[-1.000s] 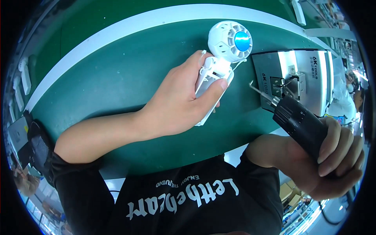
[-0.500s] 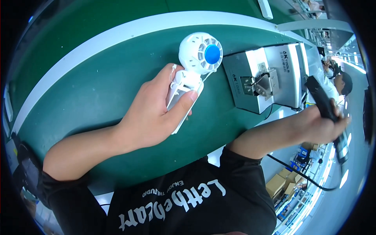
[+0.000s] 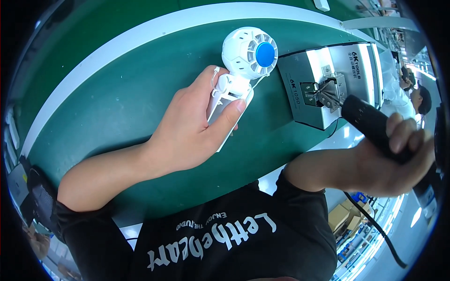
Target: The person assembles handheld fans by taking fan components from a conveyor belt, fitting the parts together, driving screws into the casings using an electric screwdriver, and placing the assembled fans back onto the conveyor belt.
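Note:
My left hand is wrapped round the body of a white device shaped like a small fan, with a round slotted head and a blue centre disc. A thin white wire with a small connector hangs out beside my fingers, and its back lies open along the handle. My right hand grips a black corded electric screwdriver. The tool's tip points at the metal pick-up slot of a silver box-shaped screw feeder; whether it touches, I cannot tell.
Beneath the device and the feeder lies a green work surface with a pale curved rim. The screwdriver's black cable hangs at the right. Further right are clear plastic bags, cardboard boxes and another person.
My right hand has swung the screwdriver so that its tip now lies at the feeder's slot. My left hand keeps its hold on the white device. The view has shifted slightly.

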Demonstrator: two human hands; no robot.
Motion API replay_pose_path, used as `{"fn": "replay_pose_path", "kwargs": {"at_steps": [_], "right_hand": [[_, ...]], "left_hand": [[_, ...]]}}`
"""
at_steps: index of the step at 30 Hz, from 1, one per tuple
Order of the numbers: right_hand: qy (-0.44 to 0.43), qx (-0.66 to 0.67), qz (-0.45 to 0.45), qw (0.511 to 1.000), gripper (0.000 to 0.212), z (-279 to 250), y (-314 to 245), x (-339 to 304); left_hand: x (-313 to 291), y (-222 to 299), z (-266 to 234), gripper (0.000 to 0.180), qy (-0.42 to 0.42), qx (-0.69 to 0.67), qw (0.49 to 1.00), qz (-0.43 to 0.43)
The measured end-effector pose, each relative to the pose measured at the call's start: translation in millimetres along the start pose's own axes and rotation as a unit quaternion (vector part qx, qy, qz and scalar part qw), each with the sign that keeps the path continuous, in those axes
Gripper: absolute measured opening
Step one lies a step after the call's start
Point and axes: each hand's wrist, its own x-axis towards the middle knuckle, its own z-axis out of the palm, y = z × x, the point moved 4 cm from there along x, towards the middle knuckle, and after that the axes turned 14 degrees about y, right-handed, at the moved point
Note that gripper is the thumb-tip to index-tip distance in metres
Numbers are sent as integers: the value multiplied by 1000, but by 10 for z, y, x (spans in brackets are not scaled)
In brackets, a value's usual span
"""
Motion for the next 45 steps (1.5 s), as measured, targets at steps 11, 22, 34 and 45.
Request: {"fn": "replay_pose_path", "kwargs": {"at_steps": [11,22,34,45], "right_hand": [[-138,376,295,867,23,210,27,-185],[-114,221,226,942,28,373,-30,-545],[-121,171,148,967,20,547,-82,-768],[-138,353,60,924,10,257,-123,-729]], "left_hand": [[37,3,-16,24,9,-53,998,-28],[31,-20,-33,22,17,-36,999,-13],[-80,10,-7,22,13,-4,1000,-21],[323,451,-857,28,294,390,810,324]]}}
